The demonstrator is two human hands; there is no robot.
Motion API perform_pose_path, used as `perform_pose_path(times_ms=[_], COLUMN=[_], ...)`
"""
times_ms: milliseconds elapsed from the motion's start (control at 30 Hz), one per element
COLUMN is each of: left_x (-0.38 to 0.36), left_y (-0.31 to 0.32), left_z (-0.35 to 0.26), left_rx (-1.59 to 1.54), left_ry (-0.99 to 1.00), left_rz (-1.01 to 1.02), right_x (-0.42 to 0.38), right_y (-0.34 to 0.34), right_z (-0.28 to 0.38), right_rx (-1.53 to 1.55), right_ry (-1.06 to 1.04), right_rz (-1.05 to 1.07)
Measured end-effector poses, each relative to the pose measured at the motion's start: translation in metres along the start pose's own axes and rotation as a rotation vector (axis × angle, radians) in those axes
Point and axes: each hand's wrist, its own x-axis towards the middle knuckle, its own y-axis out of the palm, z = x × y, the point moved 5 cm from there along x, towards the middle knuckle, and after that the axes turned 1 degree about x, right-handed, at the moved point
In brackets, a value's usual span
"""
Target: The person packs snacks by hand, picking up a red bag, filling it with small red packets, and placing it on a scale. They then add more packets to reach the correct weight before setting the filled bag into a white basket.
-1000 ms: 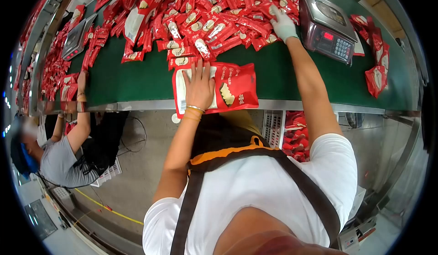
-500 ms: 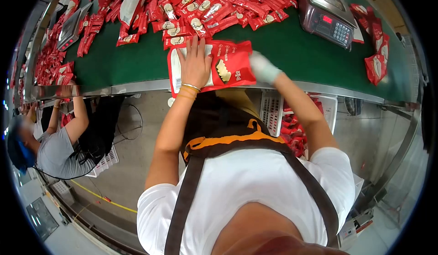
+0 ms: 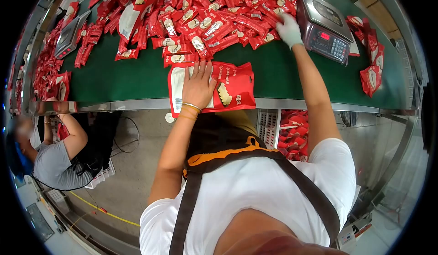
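Observation:
A large red and white food bag (image 3: 239,84) lies flat at the near edge of the green work surface, its printed side up. My left hand (image 3: 197,85), bare with bands at the wrist, rests on the bag with its fingers stretched out. My right hand (image 3: 289,31), in a white glove, is at the right end of a heap of small red snack packets (image 3: 207,24), close beside a digital scale (image 3: 326,31). Its fingers look apart and reach over the packets; nothing held shows between them.
Several red bags (image 3: 374,65) lie right of the scale. A second scale (image 3: 70,36) and more packets are on the left, where a co-worker in a grey shirt (image 3: 64,159) sits. Below the metal edge, a white crate (image 3: 268,127) stands beside red packets.
My right hand has moved from the bag's right end up to the packet heap by the scale. My left hand stays on the bag, which now lies flatter on the surface.

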Motion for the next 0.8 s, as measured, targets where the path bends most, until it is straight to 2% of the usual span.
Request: perform_pose_path(times_ms=[33,67,133,233,300,367,400,433,500,533,567,633,733,800], left_x=[0.001,0.0,0.001,0.002,0.002,0.002,0.002,0.0,0.0,0.001,0.001,0.001,0.0,0.0], left_y=[0.0,0.0,-0.002,-0.001,-0.005,-0.005,-0.004,-0.003,-0.004,-0.005,-0.005,-0.004,-0.001,-0.001], left_z=[0.0,0.0,0.002,0.001,0.001,0.002,0.003,0.002,0.002,0.001,0.001,0.002,0.003,0.005], left_rx=[0.0,-0.017,-0.032,-0.037,-0.069,-0.088,-0.095,-0.101,-0.094,-0.086,-0.079,-0.097,-0.093,-0.069], left_ry=[-0.003,-0.006,-0.014,-0.015,-0.023,-0.035,-0.025,-0.011,-0.014,-0.014,-0.008,-0.021,-0.033,-0.033], left_rz=[0.002,0.008,0.016,0.043,0.05,0.027,-0.003,-0.026,-0.007,0.002,0.0,-0.009,-0.005,-0.01], right_x=[0.021,0.035,0.048,0.069,0.058,0.031,0.03,0.022,0.003,-0.002,-0.008,-0.019,-0.015,-0.004], right_y=[-0.005,0.008,0.039,0.047,0.028,-0.01,-0.001,0.0,0.012,0.033,0.049,0.057,0.064,0.063], right_z=[-0.009,-0.023,-0.034,-0.028,0.002,0.048,0.044,0.05,0.073,0.07,0.075,0.07,0.056,0.037], right_rx=[-0.169,-0.163,-0.198,-0.26,-0.155,0.284,0.415,0.261,0.227,-0.026,-0.107,-0.329,-0.139,0.014], right_ry=[0.011,0.007,-0.1,-0.08,-0.021,0.031,-0.344,-0.339,-0.426,-0.301,-0.459,-0.379,-0.383,-0.381], right_rz=[-0.159,-0.157,-0.052,0.059,0.008,-0.116,-0.299,-0.129,-0.048,0.035,0.026,0.062,-0.06,-0.003])
